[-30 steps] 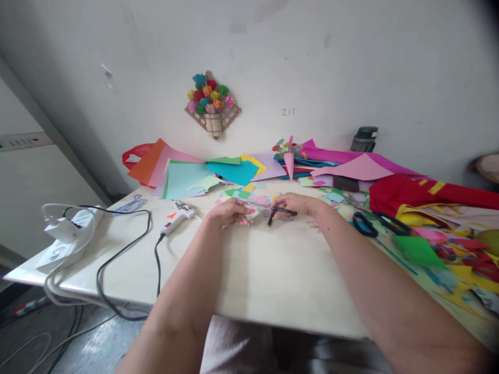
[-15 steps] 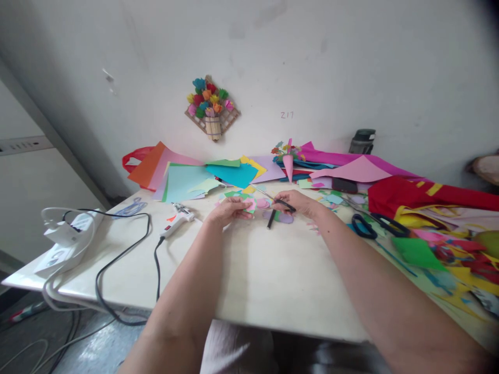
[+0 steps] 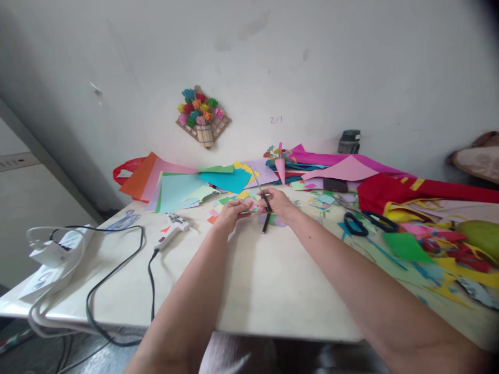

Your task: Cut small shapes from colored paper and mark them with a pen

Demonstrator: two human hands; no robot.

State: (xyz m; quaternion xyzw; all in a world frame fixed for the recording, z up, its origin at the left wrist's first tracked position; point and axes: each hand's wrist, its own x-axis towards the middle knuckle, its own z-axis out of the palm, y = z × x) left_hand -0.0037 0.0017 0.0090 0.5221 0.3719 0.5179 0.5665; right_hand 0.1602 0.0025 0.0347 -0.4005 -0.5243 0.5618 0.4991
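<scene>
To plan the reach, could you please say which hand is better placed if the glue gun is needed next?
Probably the left hand: it is nearer the glue gun, which lies on that side, though it seems to hold paper. The right hand is farther off and holds a slim tool.

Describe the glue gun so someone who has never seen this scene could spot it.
On the pale table, look between the white power strip and the person's left hand. There, nearer the viewer than the fanned coloured sheets, lies the glue gun. Its white pistol shape and red switch set it apart from the flat sheets and blocky power strip.
</scene>
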